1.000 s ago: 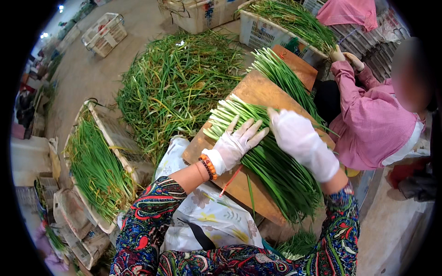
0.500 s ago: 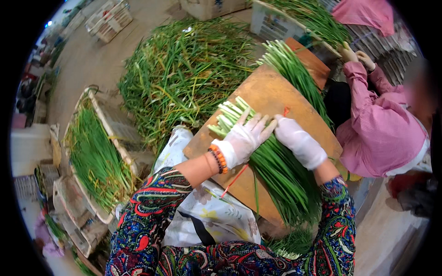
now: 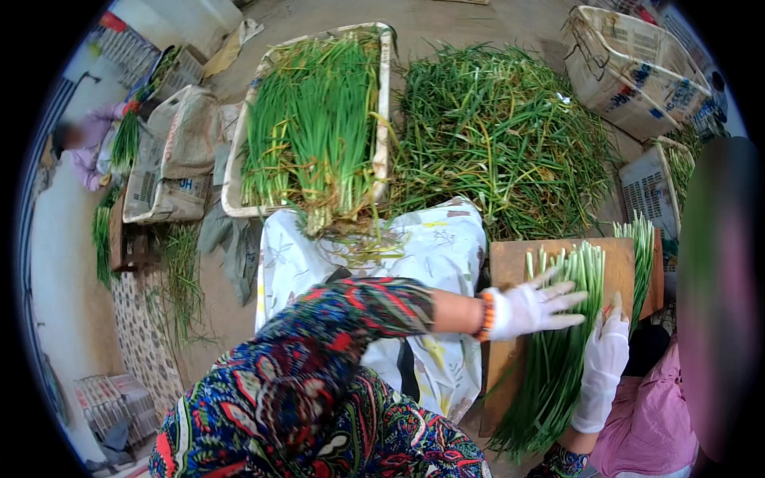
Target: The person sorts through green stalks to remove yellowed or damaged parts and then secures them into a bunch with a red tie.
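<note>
I am pressing my left hand [image 3: 532, 307], fingers spread flat, on the scallions [image 3: 558, 342] lying on the board [image 3: 510, 271] at near right. My right hand [image 3: 602, 368] is resting open along their right side, gripping nothing. To do this well, I am judging both palms should push evenly, keeping the stalks parallel and level.

1. My left hand [image 3: 532, 307] and right hand [image 3: 603, 360] crowd the scallion bundle [image 3: 558, 350], covering most of the wooden board [image 3: 510, 267].
2. A person in pink [image 3: 649, 426] blocks my right.
3. The loose greens pile [image 3: 502, 135] closes off the far side.
</note>
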A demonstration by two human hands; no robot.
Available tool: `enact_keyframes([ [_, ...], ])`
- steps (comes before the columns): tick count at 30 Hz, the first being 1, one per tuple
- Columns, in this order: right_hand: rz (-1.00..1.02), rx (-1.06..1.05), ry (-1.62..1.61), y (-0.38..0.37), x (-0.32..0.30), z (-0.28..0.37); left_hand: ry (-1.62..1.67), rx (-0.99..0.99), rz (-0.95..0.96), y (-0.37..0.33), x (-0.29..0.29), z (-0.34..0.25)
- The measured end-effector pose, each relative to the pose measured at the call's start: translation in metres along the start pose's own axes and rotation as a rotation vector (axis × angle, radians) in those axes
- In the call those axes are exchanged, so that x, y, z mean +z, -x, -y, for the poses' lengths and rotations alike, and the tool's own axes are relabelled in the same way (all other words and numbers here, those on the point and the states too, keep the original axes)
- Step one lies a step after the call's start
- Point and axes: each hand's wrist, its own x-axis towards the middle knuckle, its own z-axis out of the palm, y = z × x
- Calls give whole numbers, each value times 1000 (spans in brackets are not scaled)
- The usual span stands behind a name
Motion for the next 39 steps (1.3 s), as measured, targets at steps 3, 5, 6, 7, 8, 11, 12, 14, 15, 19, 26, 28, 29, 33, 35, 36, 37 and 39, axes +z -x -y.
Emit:
enact_keyframes([
  [3, -13, -190, -527, 13, -22, 72, 217, -270, 169, 76, -73, 18],
  [5, 179, -282, -578, 22, -10, 117, 323, -511, 196, 126, -104, 41],
  [6, 218, -378, -775, 22, 9, 144, 287, -634, 214, 152, -119, 53],
  [7, 250, -446, -792, 21, 13, 172, 137, -735, 201, 178, -126, 67],
  [8, 508, -357, -879, 16, -6, 205, -11, -812, 184, 199, -128, 82],
  [11, 282, -797, -980, -13, 63, 273, -166, -884, -65, 244, -147, 129],
  [12, 388, -664, -1079, -25, 91, 306, -286, -858, -101, 261, -143, 139],
  [14, 448, -473, -1025, -43, 106, 355, -402, -902, 69, 273, -140, 141],
  [15, 401, -420, -884, -52, 107, 369, -413, -929, 128, 280, -135, 140],
  [19, 499, -357, -437, -62, 139, 414, -398, -1036, 181, 300, -130, 137],
  [26, 712, -279, -508, -85, 146, 411, -278, -1088, 72, 302, -137, 131],
  [28, 913, -32, -1111, -93, 106, 389, -287, -1080, 68, 304, -139, 130],
  [29, 950, -50, -1363, -92, 70, 374, -282, -1085, 68, 309, -141, 128],
  [33, 923, -58, -1553, -79, 40, 300, -240, -1118, 102, 290, -155, 121],
  [35, 895, -10, -1203, -52, 40, 291, -132, -1132, 0, 275, -171, 109],
  [36, 872, -30, -1146, -36, 44, 285, 7, -1161, -87, 259, -183, 102],
  [37, 809, -15, -1070, -21, 48, 282, 266, -1239, -147, 240, -192, 94],
  [39, 673, -63, -962, 13, 62, 282, 602, -1357, -163, 222, -187, 87],
])
